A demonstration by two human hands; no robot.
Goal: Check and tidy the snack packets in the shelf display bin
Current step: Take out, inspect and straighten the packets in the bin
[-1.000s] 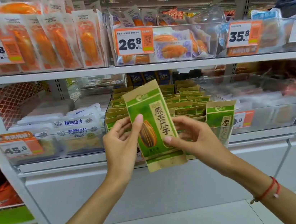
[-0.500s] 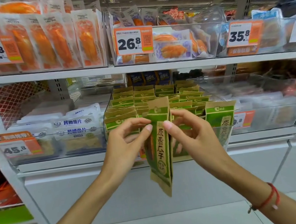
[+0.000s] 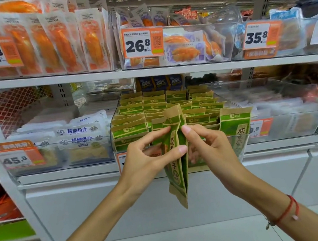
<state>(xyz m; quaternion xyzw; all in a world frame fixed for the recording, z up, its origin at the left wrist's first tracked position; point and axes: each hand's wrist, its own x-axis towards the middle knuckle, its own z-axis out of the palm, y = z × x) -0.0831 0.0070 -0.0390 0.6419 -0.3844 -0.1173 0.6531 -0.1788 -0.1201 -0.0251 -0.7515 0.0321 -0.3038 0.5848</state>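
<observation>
Two hands on one sunflower-seed packet [image 3: 176,158], edge-on at frame centre, before the clear display bin [image 3: 244,145]. My left hand [image 3: 149,162] and right hand [image 3: 208,150] pinch its sides. Best: turn flat, check seams, reseat upright in front row.

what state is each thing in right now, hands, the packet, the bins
left hand: pinching the held packet
right hand: pinching the same packet
held packet: out of the bin, hanging edge-on to the camera
green packets: standing in rows in the bin
corner packet: upright at the bin's front right
bin: clear, nearly full
</observation>
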